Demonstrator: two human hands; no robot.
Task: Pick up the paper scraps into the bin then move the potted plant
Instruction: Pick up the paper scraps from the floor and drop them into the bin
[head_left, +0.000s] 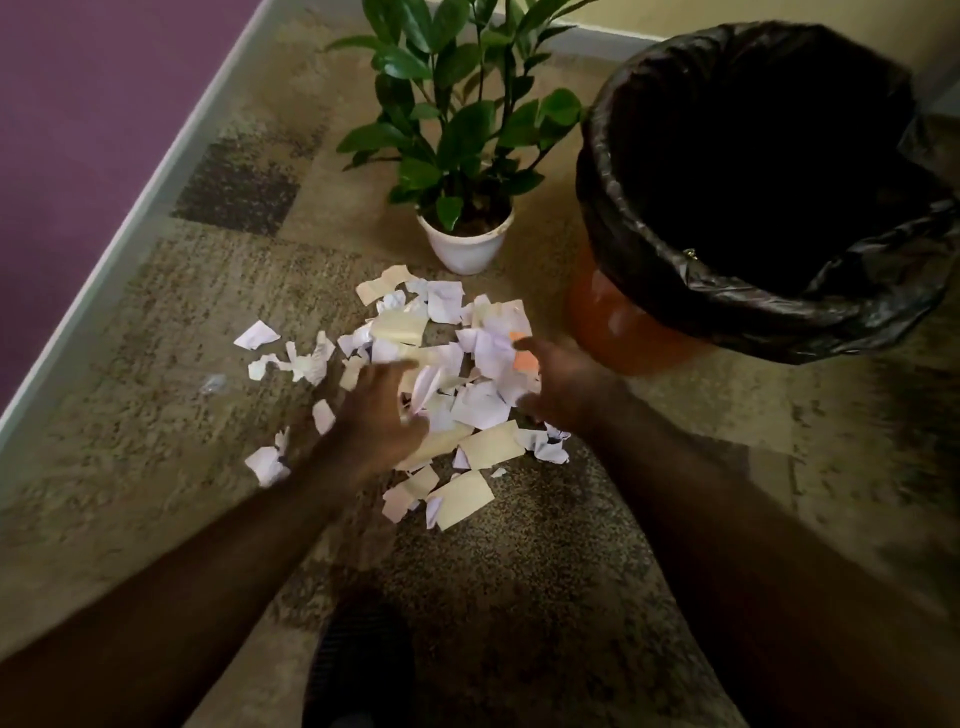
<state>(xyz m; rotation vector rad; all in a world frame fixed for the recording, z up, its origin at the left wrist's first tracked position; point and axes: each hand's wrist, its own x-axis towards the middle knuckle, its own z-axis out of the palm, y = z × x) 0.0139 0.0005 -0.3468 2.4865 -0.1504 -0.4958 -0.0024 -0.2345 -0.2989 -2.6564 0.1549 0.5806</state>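
Basically both hands over scrap pile on carpet, nothing gripped.

Purple wall (78, 104) far to the left of the left hand (382, 410), with a pale baseboard (130, 208) along its foot. Left hand blurred, fingers spread, palm down on the torn white and cream paper scraps (441, 364) on the mottled tan carpet (156, 364); loose bits lie just left of its wrist. Green leafy plant in a white plastic pot (465, 239) stands beyond the pile, ahead of both hands. Right hand (558, 379) open, fingers curled loosely, at the pile's right edge. Orange round bin with black plastic liner (753, 182) just right of it and beyond.
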